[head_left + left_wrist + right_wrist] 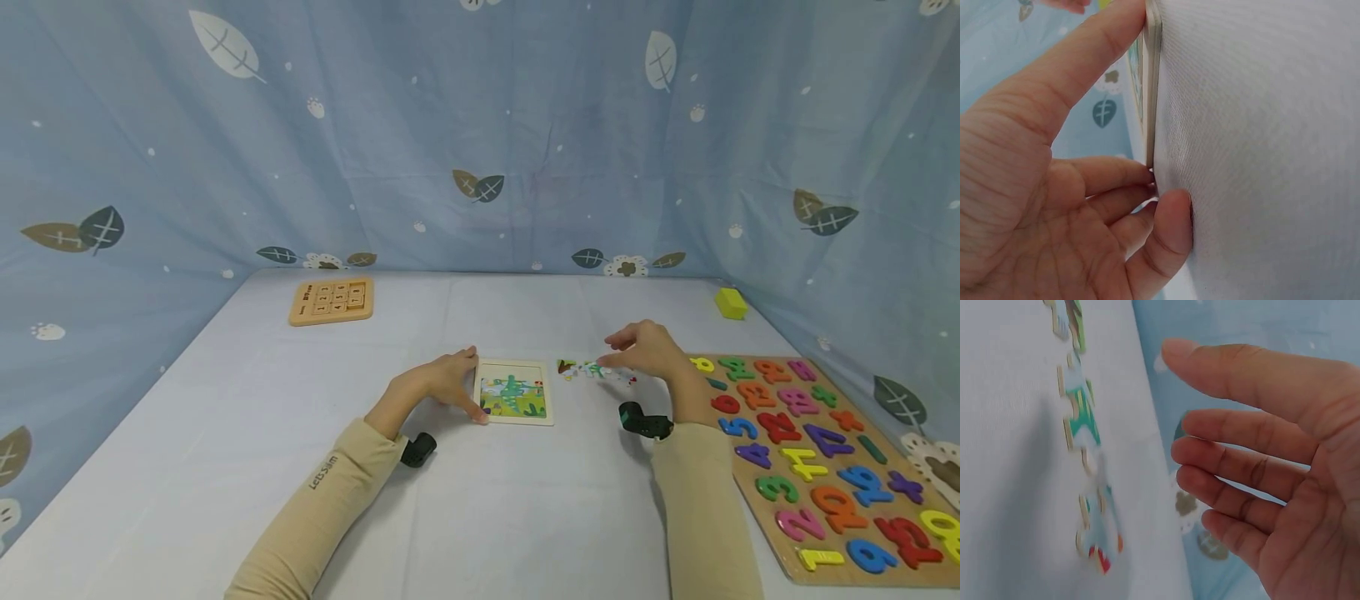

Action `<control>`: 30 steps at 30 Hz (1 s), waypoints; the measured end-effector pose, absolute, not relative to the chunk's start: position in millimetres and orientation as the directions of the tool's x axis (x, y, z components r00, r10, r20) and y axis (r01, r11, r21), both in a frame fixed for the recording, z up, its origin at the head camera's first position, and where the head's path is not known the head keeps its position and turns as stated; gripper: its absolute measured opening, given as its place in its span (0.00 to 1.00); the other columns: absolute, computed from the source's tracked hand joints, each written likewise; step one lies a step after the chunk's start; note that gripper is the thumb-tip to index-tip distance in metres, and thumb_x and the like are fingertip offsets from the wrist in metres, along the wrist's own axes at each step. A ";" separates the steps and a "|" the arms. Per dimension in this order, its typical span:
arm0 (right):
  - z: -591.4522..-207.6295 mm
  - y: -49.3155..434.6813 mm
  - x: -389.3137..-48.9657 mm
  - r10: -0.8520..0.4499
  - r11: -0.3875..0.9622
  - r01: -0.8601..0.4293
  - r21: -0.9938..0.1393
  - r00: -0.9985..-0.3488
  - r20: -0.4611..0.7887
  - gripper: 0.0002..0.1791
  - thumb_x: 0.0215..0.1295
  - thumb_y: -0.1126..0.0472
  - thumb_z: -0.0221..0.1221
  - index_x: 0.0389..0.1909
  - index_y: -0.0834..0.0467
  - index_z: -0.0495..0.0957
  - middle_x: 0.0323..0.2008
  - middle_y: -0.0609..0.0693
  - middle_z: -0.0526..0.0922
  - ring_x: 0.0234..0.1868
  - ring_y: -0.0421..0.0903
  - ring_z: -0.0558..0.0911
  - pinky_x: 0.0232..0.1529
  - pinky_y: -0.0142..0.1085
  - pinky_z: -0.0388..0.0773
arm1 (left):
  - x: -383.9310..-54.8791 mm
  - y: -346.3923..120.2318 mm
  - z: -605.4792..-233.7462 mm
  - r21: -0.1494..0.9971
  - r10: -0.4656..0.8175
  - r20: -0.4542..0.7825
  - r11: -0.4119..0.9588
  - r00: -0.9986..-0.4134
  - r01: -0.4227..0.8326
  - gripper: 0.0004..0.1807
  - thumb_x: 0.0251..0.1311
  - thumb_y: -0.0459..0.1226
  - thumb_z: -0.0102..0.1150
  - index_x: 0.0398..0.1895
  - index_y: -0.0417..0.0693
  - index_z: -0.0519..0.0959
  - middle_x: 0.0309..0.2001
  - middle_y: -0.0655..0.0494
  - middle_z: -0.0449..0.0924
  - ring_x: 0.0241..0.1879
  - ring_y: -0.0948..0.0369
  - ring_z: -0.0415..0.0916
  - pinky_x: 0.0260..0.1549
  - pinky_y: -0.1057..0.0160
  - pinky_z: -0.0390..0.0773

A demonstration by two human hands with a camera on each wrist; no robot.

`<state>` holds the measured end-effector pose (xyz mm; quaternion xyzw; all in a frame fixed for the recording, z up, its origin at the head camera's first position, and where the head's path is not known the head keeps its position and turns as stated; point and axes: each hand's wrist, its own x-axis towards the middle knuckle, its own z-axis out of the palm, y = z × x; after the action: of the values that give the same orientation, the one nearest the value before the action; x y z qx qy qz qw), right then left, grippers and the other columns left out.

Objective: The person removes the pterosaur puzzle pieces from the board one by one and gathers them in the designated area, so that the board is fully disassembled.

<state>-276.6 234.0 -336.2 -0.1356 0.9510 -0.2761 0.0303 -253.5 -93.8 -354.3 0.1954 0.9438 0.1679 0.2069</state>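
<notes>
A small jigsaw puzzle in a pale wooden frame point(517, 371) lies flat on the table, with a green dinosaur-like picture filling its lower part and a bare strip at the top. My left hand point(447, 379) grips the frame's left side, thumb at the near corner and fingers at the far one; the left wrist view shows the thumb point(1079, 62) against its edge. Right of the frame, a row of loose jigsaw pieces point(1082, 425) lies on the cloth. Over them hovers my right hand point(647, 348), fingers loosely bent, thumb apart from the fingertips, nothing held.
A wooden board of colourful raised numbers point(813, 429) takes up the table's right side, beside the right forearm. A wooden sliding number puzzle point(332, 301) lies at the back left. At the back right is a yellow block point(731, 303). Patterned blue curtain point(525, 133) borders the table.
</notes>
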 end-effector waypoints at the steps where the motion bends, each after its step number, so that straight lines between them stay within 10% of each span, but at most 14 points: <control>1: -335.1 231.2 -276.6 -0.285 0.811 -0.253 -0.528 -0.958 0.023 0.28 0.56 0.52 0.68 0.51 0.68 0.80 0.47 0.66 0.82 0.45 0.57 0.79 0.38 0.40 0.79 | -253.6 -93.7 -354.5 0.399 0.439 -0.327 0.867 -0.837 0.299 0.59 0.45 0.53 0.74 0.75 0.41 0.51 0.78 0.47 0.41 0.76 0.48 0.43 0.72 0.48 0.52; 30: -337.3 109.0 -269.7 -0.616 0.690 -0.522 -0.502 -0.787 -0.029 0.19 0.60 0.58 0.65 0.48 0.65 0.82 0.47 0.58 0.82 0.51 0.55 0.78 0.53 0.46 0.78 | -254.8 -91.5 -356.1 0.397 0.440 -0.318 0.866 -0.840 0.304 0.59 0.45 0.55 0.73 0.75 0.40 0.51 0.77 0.43 0.42 0.75 0.46 0.46 0.71 0.47 0.55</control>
<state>-269.7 109.0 -337.3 -0.3112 0.9140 -0.2411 0.0978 -254.8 -91.5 -356.1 0.1970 0.9443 0.1679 0.2033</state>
